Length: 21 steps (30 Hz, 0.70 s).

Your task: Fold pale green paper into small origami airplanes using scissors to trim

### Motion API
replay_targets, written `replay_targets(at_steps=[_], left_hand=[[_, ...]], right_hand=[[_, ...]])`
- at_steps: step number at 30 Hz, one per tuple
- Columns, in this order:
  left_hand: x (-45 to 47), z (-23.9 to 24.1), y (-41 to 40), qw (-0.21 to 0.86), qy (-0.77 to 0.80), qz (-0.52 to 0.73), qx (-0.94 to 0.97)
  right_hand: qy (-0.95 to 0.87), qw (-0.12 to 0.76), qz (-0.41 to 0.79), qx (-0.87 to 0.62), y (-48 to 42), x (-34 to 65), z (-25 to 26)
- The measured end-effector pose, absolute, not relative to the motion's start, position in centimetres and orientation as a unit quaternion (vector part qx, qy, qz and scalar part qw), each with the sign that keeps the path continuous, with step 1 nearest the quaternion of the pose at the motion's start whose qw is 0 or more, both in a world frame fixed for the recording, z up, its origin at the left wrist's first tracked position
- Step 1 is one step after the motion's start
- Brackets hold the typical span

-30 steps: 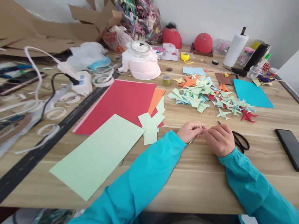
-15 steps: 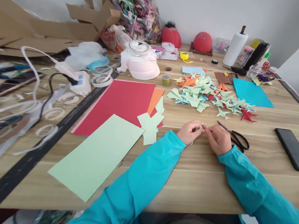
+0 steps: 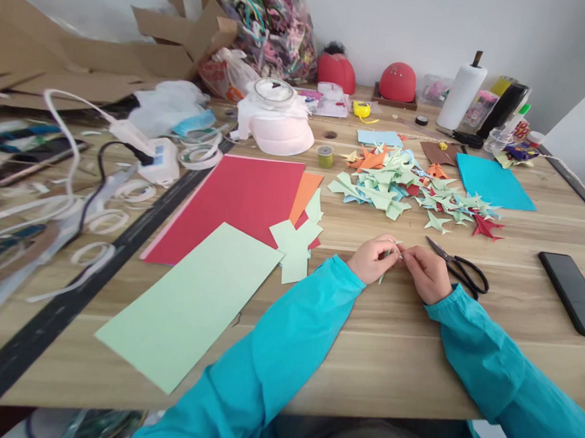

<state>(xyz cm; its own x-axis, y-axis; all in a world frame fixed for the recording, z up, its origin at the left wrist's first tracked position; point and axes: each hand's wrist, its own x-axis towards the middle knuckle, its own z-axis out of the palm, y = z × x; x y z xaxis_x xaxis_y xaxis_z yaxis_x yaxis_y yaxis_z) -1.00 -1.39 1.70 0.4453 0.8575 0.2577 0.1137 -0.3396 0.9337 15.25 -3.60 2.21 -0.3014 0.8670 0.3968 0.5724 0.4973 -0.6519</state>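
Observation:
Both my hands meet over the wooden table [image 3: 393,359] and pinch a small folded piece of light green paper [image 3: 389,253]. My left hand [image 3: 372,258] grips its left side with curled fingers. My right hand [image 3: 429,273] pinches its right end. Black scissors [image 3: 462,267] lie just right of my right hand. A pile of folded paper cranes [image 3: 405,183] in green, orange, blue and red lies beyond my hands. Small green paper squares [image 3: 295,242] lie to the left of my left hand.
A large green sheet [image 3: 191,305] and a red sheet [image 3: 238,202] lie at left. A black phone [image 3: 572,292] is at right, a blue sheet [image 3: 493,183] behind it. A paper towel roll [image 3: 461,94], cardboard [image 3: 84,51], tape rolls and cables crowd the back and left.
My right hand has drawn back slightly toward me, uncovering the scissors' blades. Both hands still hold the small green paper.

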Motion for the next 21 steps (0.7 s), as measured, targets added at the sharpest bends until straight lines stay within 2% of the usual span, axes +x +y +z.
replay_targets(at_steps=[16, 21], left_hand=[[-0.93, 1.24, -1.46, 0.423, 0.357, 0.397, 0.732], [-0.82, 1.26, -1.29, 0.444, 0.357, 0.399, 0.718]], right_hand=[[-0.841, 0.358, 0.014, -0.404, -3.60, 15.39, 2.14], [-0.870, 0.320, -0.114, -0.358, -3.46, 15.44, 2.78]])
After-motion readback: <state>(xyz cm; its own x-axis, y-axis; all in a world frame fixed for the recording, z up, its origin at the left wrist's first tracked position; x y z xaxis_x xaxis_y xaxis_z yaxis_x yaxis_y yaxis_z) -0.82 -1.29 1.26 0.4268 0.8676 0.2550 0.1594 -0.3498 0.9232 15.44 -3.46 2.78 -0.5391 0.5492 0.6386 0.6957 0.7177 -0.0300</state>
